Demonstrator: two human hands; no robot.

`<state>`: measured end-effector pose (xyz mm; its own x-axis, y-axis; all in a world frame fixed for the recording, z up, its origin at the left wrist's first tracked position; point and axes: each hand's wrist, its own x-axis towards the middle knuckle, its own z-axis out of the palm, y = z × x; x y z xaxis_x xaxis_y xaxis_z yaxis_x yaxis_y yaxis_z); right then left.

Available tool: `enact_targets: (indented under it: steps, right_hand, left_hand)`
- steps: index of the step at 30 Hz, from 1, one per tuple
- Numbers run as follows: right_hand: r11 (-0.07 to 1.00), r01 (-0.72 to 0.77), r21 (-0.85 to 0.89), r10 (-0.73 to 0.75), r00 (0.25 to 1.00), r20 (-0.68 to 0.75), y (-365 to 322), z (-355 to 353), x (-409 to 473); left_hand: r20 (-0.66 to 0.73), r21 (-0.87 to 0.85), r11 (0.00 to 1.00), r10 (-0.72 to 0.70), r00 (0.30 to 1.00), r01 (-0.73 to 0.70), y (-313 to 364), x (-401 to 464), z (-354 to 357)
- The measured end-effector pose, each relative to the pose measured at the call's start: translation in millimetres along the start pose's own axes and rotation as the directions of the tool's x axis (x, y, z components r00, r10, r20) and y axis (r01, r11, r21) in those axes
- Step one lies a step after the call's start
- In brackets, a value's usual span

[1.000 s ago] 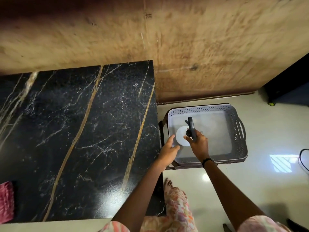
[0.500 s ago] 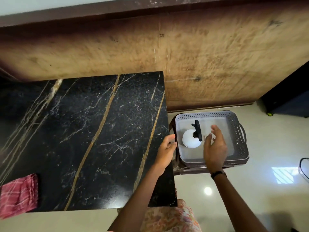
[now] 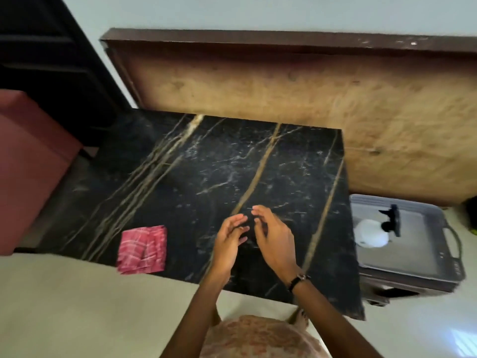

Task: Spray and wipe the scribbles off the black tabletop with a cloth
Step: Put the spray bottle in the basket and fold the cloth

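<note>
Both hands, left hand (image 3: 229, 244) and right hand (image 3: 275, 240), hover empty with relaxed fingers over the black marble counter (image 3: 196, 182), the red checked cloth (image 3: 142, 249) at its near-left edge, the spray bottle (image 3: 374, 232) in the grey basket (image 3: 449, 273) on the right: with no scribbles discernible, the job appears finished.

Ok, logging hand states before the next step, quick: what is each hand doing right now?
Left hand: open, fingers relaxed, holding nothing, over the black tabletop.
Right hand: open, holding nothing.
</note>
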<state>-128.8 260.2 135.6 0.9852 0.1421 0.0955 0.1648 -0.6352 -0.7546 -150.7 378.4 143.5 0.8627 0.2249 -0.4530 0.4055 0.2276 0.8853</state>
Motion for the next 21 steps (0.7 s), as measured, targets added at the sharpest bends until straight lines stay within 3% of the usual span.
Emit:
enact_targets:
  steps: [5,8,10,13,16,21]
  right_hand:
    - [0.992,-0.088,0.087,0.074,0.986,0.152,-65,96,3]
    - [0.979,-0.173,0.103,0.143,0.957,0.254,-94,147,3]
    - [0.971,-0.224,0.081,0.187,0.929,0.32,-107,174,1]
    - [0.961,-0.271,0.049,0.24,0.91,0.339,-124,209,-3]
    - [0.943,-0.333,-0.025,0.321,0.885,0.337,-133,235,-4]
    - [0.93,-0.356,-0.094,0.368,0.908,0.2,-145,254,-5]
  left_hand:
    - [-0.243,0.085,0.996,0.036,0.969,-0.015,3,7,-137]
    - [-0.448,0.239,0.971,0.099,0.889,0.012,1,12,-204]
    - [-0.512,0.301,0.953,0.137,0.848,0.028,2,14,-234]
    - [-0.533,0.341,0.94,0.165,0.83,0.033,-1,23,-262]
    - [-0.564,0.35,0.927,0.095,0.82,0.134,-13,36,-276]
    - [-0.539,0.399,0.895,0.055,0.841,0.197,-27,48,-290]
